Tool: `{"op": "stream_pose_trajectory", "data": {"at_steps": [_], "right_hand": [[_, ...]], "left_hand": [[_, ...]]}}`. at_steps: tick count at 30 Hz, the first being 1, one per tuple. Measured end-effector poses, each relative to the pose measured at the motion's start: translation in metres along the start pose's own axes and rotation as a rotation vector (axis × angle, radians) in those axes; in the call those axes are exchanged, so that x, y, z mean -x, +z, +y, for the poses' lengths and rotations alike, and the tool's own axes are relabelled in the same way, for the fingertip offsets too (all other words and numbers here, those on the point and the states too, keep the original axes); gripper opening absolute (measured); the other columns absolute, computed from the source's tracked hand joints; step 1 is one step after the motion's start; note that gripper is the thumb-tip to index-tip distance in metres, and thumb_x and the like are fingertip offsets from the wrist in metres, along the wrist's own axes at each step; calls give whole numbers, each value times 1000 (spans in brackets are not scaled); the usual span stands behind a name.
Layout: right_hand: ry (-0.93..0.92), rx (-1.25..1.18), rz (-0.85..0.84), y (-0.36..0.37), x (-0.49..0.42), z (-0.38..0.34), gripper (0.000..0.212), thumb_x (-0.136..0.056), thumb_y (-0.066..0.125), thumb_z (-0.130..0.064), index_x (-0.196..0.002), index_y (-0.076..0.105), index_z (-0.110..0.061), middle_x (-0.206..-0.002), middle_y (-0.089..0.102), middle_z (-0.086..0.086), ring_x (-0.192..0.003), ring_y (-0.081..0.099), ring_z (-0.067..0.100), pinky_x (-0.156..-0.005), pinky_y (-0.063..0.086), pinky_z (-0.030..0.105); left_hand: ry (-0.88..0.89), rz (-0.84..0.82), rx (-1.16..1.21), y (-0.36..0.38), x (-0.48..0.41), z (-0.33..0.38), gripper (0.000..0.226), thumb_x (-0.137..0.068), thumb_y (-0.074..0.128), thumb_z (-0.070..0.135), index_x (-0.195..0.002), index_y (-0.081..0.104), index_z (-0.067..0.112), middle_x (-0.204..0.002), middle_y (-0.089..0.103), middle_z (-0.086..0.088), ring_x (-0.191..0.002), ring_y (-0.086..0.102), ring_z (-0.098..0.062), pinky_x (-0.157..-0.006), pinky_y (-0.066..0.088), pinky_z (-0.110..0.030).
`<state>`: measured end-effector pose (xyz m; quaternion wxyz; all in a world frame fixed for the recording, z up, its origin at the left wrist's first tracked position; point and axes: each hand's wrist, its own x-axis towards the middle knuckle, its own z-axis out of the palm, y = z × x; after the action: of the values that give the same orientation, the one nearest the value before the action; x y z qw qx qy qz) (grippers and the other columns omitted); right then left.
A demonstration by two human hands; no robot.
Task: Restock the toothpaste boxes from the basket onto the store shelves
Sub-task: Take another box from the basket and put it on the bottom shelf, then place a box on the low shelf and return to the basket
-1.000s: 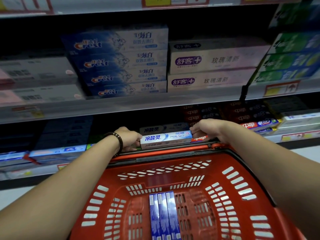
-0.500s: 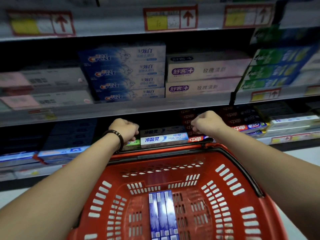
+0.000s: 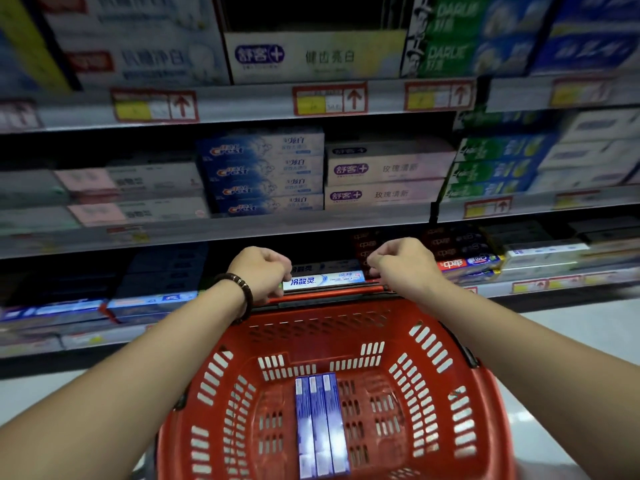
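Grey store shelves (image 3: 242, 230) span the far side, packed with stacked toothpaste cartons (image 3: 263, 174). Near you, the red basket (image 3: 491, 403) holds three blue toothpaste boxes (image 3: 320, 424) lying side by side on its floor. Expect them to be light, stiff but crushable cardboard, and a little slick. Take one across its long sides near the middle, without squeezing hard. On the low shelf (image 3: 498, 289), just beyond the basket's far rim, sits a white-and-blue box (image 3: 323, 280). Your left hand (image 3: 261, 271) and right hand (image 3: 403, 265) flank its ends, fingers curled; whether they pinch it cannot be told.
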<state>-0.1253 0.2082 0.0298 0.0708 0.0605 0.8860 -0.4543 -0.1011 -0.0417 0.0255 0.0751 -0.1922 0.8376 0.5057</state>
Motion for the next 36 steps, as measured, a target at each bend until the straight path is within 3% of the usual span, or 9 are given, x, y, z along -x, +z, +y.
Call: {"op": "stream_pose_trajectory", "data": {"at_steps": [4,9,15,19,24,27,32,34,36], "right_hand": [[1,2,-53,4,26,1,18,-93,69,-26,-82,77,-15,-86,79,-2,-81,74,21,-80,61,40],[40,-65,-112,13,47,10,16,-96,69,-23,-84,76,-15,-77,80,-1,-63,69,11,-58,51,28],[69,-135,-167,23,58,34,13,-98,69,-24,-90,76,-16,-84,81,1,-75,75,17,-67,56,30],[119,-136,-233,27,65,42,11,-102,67,-21,-97,75,-15,-90,81,3,-85,78,22,-66,57,29],[153,-125,-300,33,69,47,12,-101,67,-22,-98,75,-14,-89,81,3,-82,77,20,-65,55,30],[174,-120,-341,40,72,53,12,-101,65,-20,-102,74,-11,-92,80,4,-79,76,19,-65,54,30],[189,-99,-369,44,76,59,11,-102,65,-18,-100,73,-11,-95,79,5,-84,76,21,-65,55,30],[206,-96,-374,46,76,63,12,-102,66,-18,-99,74,-10,-94,79,6,-85,76,24,-68,58,33],[227,-103,-386,49,75,67,13,-101,66,-20,-98,74,-10,-93,79,8,-81,74,26,-72,60,40]], "left_hand": [[-8,-35,-7,2,31,-9,13,-93,62,13,-93,74,16,-90,78,-6,-59,66,-18,-46,46,-26],[-44,-108,-35,8,57,-21,10,-101,60,16,-102,69,14,-97,77,-7,-56,64,-15,-44,45,-24],[-60,-49,-85,17,73,-47,11,-102,60,23,-98,70,22,-95,77,1,-64,73,-14,-49,51,-27],[-89,-124,-142,17,82,-56,10,-102,61,22,-99,71,19,-95,77,1,-65,72,-13,-48,51,-25],[-187,-197,-191,33,86,-81,15,-98,61,24,-94,73,16,-93,79,-11,-79,78,-28,-54,52,-28],[-240,-197,-208,50,82,-103,16,-94,61,22,-87,73,16,-86,79,-13,-74,78,-30,-49,49,-24],[-307,-163,-216,71,72,-136,22,-89,61,18,-90,75,1,-87,77,-16,-74,76,-28,-57,48,-24],[-334,-170,-224,78,68,-147,20,-86,61,16,-85,74,0,-79,76,-14,-62,70,-25,-56,50,-25],[-358,-184,-242,85,61,-161,20,-78,61,18,-79,73,2,-67,72,-12,-62,71,-25,-62,58,-31]]}}
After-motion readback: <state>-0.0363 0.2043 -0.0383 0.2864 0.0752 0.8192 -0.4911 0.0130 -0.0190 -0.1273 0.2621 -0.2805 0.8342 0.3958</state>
